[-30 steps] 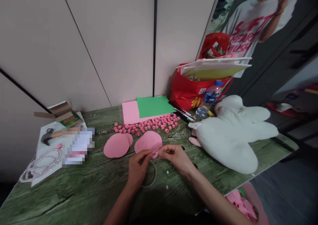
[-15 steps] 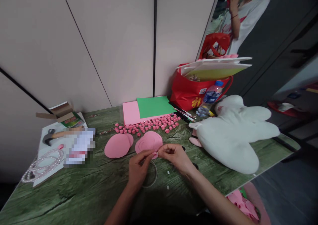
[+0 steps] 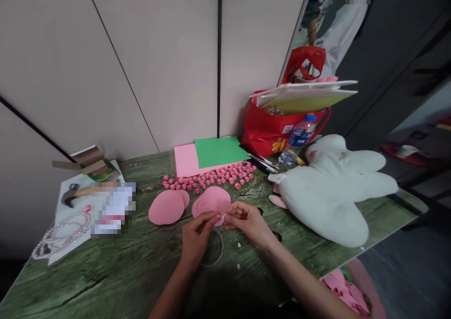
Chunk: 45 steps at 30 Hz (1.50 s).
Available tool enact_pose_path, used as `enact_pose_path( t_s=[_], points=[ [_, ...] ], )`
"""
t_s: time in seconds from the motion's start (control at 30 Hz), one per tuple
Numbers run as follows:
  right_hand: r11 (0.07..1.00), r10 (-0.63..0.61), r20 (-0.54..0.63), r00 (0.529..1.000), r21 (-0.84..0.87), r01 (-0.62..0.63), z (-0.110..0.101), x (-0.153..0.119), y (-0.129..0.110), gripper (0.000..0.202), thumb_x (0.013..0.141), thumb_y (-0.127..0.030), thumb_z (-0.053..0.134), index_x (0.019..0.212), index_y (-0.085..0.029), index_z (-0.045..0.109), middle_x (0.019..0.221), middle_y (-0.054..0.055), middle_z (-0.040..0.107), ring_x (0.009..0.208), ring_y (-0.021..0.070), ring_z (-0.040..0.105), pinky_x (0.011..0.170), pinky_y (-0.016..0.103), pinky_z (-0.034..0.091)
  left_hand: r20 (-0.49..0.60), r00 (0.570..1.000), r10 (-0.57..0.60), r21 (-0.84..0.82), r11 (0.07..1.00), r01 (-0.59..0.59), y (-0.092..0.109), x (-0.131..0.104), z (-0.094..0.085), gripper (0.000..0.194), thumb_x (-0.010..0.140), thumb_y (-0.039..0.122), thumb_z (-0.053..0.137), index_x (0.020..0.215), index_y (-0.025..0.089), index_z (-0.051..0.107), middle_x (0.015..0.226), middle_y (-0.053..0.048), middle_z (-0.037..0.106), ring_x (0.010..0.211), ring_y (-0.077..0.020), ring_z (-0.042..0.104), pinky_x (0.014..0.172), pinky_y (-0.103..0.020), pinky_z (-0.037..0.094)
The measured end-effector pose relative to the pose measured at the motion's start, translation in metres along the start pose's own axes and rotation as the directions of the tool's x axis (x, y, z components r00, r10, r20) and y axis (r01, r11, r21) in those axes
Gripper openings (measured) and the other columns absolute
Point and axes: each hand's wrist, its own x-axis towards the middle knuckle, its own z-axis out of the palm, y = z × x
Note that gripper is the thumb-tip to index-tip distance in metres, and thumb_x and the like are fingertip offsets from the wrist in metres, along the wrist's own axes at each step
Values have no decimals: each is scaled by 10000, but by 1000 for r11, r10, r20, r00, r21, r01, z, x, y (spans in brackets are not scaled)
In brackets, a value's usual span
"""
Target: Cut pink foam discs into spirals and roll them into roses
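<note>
Two hands meet at the lower centre of the frame, over the desk [image 3: 141, 272]. Your left hand [image 3: 196, 237] has thumb and fingertips narrowed on a small pink piece [image 3: 219, 219], in front of the pink paper shapes [image 3: 214, 198]. Your right hand [image 3: 248, 222] makes a narrow pinch just beside it, by a pale sliver [image 3: 223, 216]; can't tell if you grip the sliver or only touch it. Step in hand looks like fine fingertip work on the pink piece, probably at its edge. Next move likely calls for a steady left hold and light, precise right fingertips; a pull could crease thin paper.

Pose: left forearm rises from the bottom edge, just left of centre, hand angled up and right. Right forearm slants up-left from the bottom right, wrist low, outer fingers curled. A clear ring [image 3: 222, 249] sits partly behind your left hand; white bits [image 3: 239, 245] lie below your right. Small pink rolls [image 3: 221, 171] spread mid-frame, well apart from both hands.
</note>
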Motion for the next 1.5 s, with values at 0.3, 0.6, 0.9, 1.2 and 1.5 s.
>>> enact_pose_path(
  t_s=[0.3,0.6,0.9,1.2,1.5],
  points=[
    [998,-50,1,999,-44,50,-1,2,7,278,549,-351,754,674,-154,605,592,-23,612,533,108,588,570,254,522,-13,997,75,-20,997,-75,-1,1,0,108,699,219,633,751,191,723,783,-38,720,776,-187,654,708,-268,517],
    [976,-66,19,998,-205,68,-3,0,5,271,575,-409,723,668,-161,664,571,3,635,518,142,586,534,278,504,20,982,190,27,981,-190,-2,2,-2,118,721,223,613,762,198,721,779,-51,713,785,-196,646,720,-302,514],
    [779,-195,169,966,-571,257,-2,3,0,184,767,-322,559,704,-179,655,583,20,638,539,154,585,552,263,450,50,965,257,49,964,-260,-5,4,-4,133,741,209,597,791,201,720,740,-52,702,726,-180,631,693,-303,501],
    [572,-293,294,910,-708,413,4,0,-7,180,837,-194,455,744,-175,607,613,20,616,566,138,583,577,228,423,28,965,260,60,963,-262,-3,7,-6,134,732,205,604,796,208,721,735,-43,694,711,-173,629,661,-281,498],
    [391,-294,337,894,-811,435,13,0,-8,229,867,-137,368,760,-156,570,677,46,608,599,134,543,578,231,384,17,958,286,100,953,-286,-6,6,-9,124,747,211,595,802,197,705,758,-40,690,737,-171,620,698,-296,486]
  ],
)
